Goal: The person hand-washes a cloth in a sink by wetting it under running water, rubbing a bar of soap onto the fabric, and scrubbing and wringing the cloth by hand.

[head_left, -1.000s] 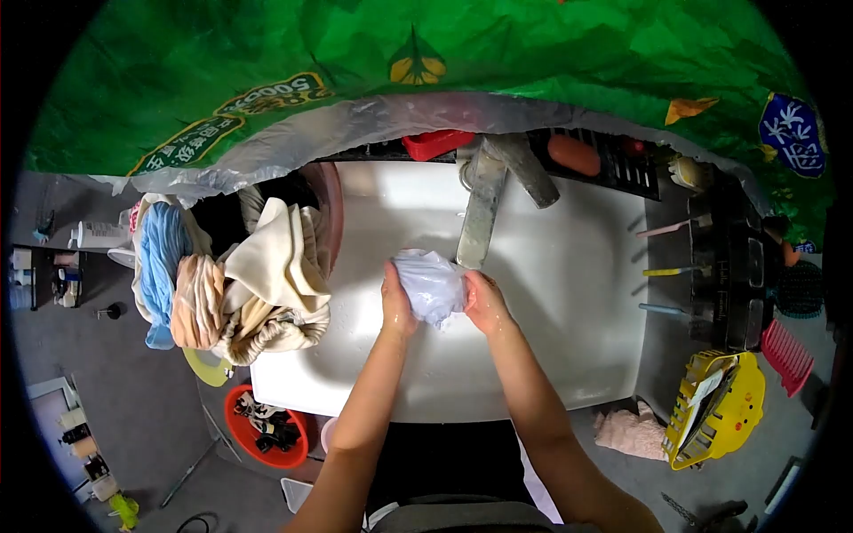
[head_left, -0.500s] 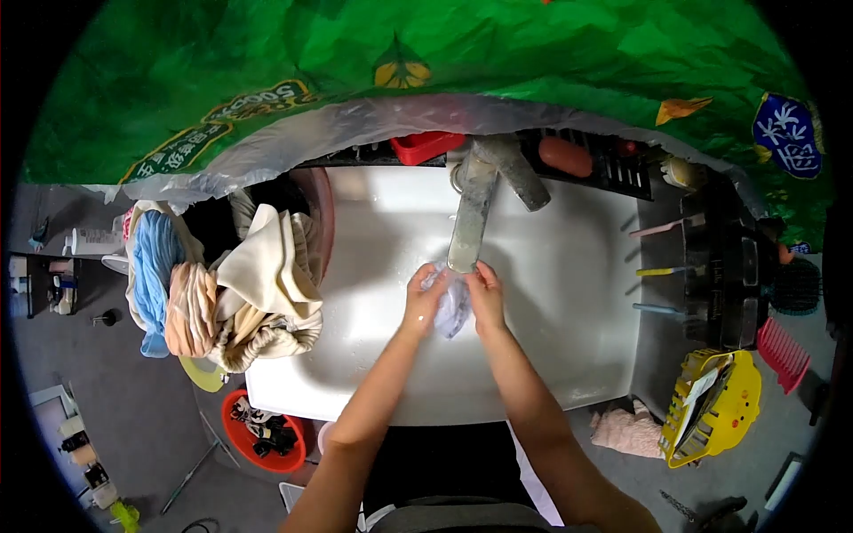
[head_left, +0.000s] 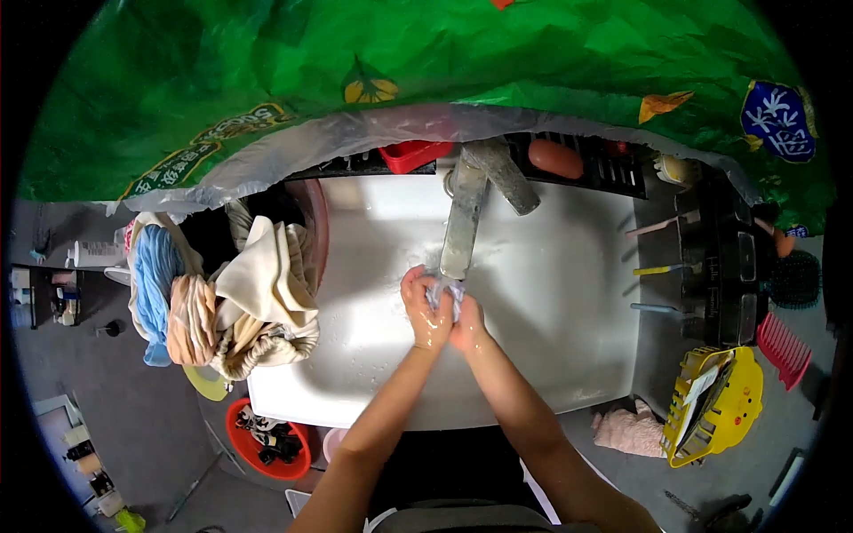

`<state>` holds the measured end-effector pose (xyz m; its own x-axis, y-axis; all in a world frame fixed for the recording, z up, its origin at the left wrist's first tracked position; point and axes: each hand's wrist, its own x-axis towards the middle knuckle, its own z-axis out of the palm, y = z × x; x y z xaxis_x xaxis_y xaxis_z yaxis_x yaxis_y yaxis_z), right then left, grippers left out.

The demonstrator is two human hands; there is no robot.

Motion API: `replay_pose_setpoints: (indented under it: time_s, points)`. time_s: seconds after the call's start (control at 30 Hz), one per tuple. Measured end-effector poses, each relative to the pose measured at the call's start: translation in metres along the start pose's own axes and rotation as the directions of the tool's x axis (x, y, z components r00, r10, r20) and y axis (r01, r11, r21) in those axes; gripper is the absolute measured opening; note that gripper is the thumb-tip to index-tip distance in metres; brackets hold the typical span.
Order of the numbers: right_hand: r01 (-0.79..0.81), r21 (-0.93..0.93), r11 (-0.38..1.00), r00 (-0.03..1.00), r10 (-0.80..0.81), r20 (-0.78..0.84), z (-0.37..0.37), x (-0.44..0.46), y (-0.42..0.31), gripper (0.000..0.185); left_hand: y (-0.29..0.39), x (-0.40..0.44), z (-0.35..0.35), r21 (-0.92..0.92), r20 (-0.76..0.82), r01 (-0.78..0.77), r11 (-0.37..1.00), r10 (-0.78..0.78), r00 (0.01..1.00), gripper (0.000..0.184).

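Under the spout of the metal faucet (head_left: 464, 218), my left hand (head_left: 423, 311) and my right hand (head_left: 467, 329) are pressed close together over the white sink (head_left: 560, 329). Between them is a bunched, thin, pale lavender cloth (head_left: 457, 298), mostly covered by my fingers; its exact kind is hidden. My left hand is curled over it from the left side, and my right hand closes on it from the right. Both hands are wet and glistening, with droplets and splashes on the basin around them.
A pink basin (head_left: 317, 235) heaped with clothes (head_left: 258, 275) occupies the sink's left side. A green plastic bag (head_left: 498, 62) hangs across the top. At right are a toothbrush rack (head_left: 715, 275) and a yellow basket (head_left: 733, 409). An orange-red bowl (head_left: 306, 457) sits lower left.
My hands have come together and dropped slightly below the spout. The cloth, which hung down between them, is now gathered up inside my fingers. Water splashes show around the faucet.
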<state>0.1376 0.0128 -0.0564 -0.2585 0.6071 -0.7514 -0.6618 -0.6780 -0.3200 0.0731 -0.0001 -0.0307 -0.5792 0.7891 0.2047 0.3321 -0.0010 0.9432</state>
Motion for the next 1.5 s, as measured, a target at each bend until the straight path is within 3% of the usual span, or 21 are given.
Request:
replay_pose_setpoints:
  time_s: [0.03,0.1,0.13,0.2,0.3,0.4,0.47,0.53,0.6,0.7,0.8,0.83,0.9,1.03,1.07,1.17,1.2,1.3,1.37,1.4,1.5]
  points:
    - [-0.039,0.004,0.999,0.999,0.039,0.000,0.005,-0.001,-0.007,0.025,0.009,0.000,0.003,-0.053,-0.085,0.012,0.999,-0.016,0.996,0.014]
    - [-0.112,0.012,0.994,0.994,0.112,-0.003,0.016,-0.007,-0.021,0.026,-0.001,-0.016,-0.001,-0.019,0.043,-0.034,0.999,0.035,0.998,0.015]
    - [-0.203,-0.039,0.978,0.937,0.206,0.281,-0.008,0.008,-0.017,0.029,0.002,-0.023,-0.002,-0.018,0.112,-0.078,0.997,0.080,0.991,0.016]
    - [-0.156,0.161,0.975,0.799,0.029,0.600,-0.020,0.027,0.003,0.030,0.022,-0.022,-0.007,0.020,0.220,-0.210,0.977,0.201,0.955,0.014]
    - [-0.068,0.062,0.996,0.965,0.050,0.258,-0.015,0.010,0.006,0.031,-0.022,0.003,-0.009,0.031,0.307,-0.133,0.991,0.118,0.944,0.009]
    - [-0.030,0.051,0.998,0.992,0.024,0.126,0.011,-0.006,-0.009,0.035,-0.021,0.015,-0.011,0.072,0.304,-0.462,0.884,0.422,0.854,0.008]
    - [-0.200,0.019,0.980,0.970,0.195,0.142,0.018,-0.013,-0.022,0.035,-0.008,0.010,-0.017,-0.011,0.372,-0.592,0.806,0.553,0.746,0.008]
    - [-0.294,0.001,0.956,0.955,0.294,0.041,0.012,-0.011,-0.022,0.035,-0.017,-0.001,-0.018,-0.037,0.385,-0.554,0.832,0.523,0.760,0.007]
    - [-0.089,0.009,0.996,0.970,0.084,0.227,-0.019,0.018,-0.001,0.030,-0.013,0.002,-0.013,-0.052,0.353,-0.525,0.849,0.507,0.786,0.006]
    - [0.086,0.009,0.996,0.951,-0.085,0.297,-0.030,0.033,0.017,0.029,-0.007,0.006,-0.014,0.010,0.433,-0.401,0.916,0.357,0.828,0.013]
    - [0.037,-0.152,0.988,0.998,-0.046,-0.052,-0.015,0.031,0.020,0.038,-0.018,0.001,-0.005,-0.124,0.387,0.106,0.987,-0.050,0.921,0.022]
    - [0.142,-0.281,0.949,0.987,-0.156,-0.029,-0.012,0.028,0.018,0.037,-0.024,0.004,-0.002,-0.287,0.387,0.416,0.863,-0.292,0.875,0.027]
    - [0.334,-0.512,0.792,0.932,-0.357,0.056,0.000,0.005,0.005,0.035,-0.034,0.014,0.003,-0.525,0.506,0.800,0.289,-0.650,0.567,0.037]
    - [0.012,-0.391,0.920,0.999,-0.030,-0.041,-0.005,-0.019,-0.012,0.046,-0.028,0.022,-0.003,-0.528,0.690,0.847,-0.060,-0.611,0.387,0.040]
    - [-0.017,-0.346,0.938,0.998,0.039,0.057,-0.006,-0.027,-0.017,0.046,-0.024,0.023,-0.009,-0.472,0.732,0.880,-0.058,-0.583,0.354,0.039]
    - [0.145,-0.416,0.898,0.975,-0.058,0.214,-0.016,-0.034,-0.020,0.042,-0.026,0.017,-0.016,-0.417,0.710,0.889,0.191,-0.542,0.449,0.037]
    - [0.179,-0.442,0.879,0.981,-0.129,0.142,-0.017,-0.034,-0.021,0.039,-0.009,0.018,-0.018,-0.444,0.617,0.816,0.371,-0.534,0.578,0.027]
    - [0.231,-0.562,0.794,0.951,-0.308,-0.043,-0.014,-0.036,-0.024,0.029,-0.047,0.007,-0.030,-0.064,0.629,0.547,0.835,-0.391,0.672,0.022]
    - [0.206,-0.683,0.700,0.915,-0.385,-0.119,-0.008,-0.038,-0.033,0.024,-0.044,0.002,-0.031,-0.097,0.540,0.514,0.852,-0.389,0.747,0.029]
    - [0.378,-0.697,0.610,0.837,-0.547,-0.026,-0.016,-0.027,-0.028,0.023,-0.041,0.001,-0.030,-0.152,0.500,0.523,0.839,-0.391,0.773,0.030]
    - [0.323,-0.730,0.603,0.895,-0.446,0.028,-0.024,-0.024,-0.029,0.024,-0.034,0.005,-0.022,-0.334,0.428,0.643,0.689,-0.497,0.755,0.034]
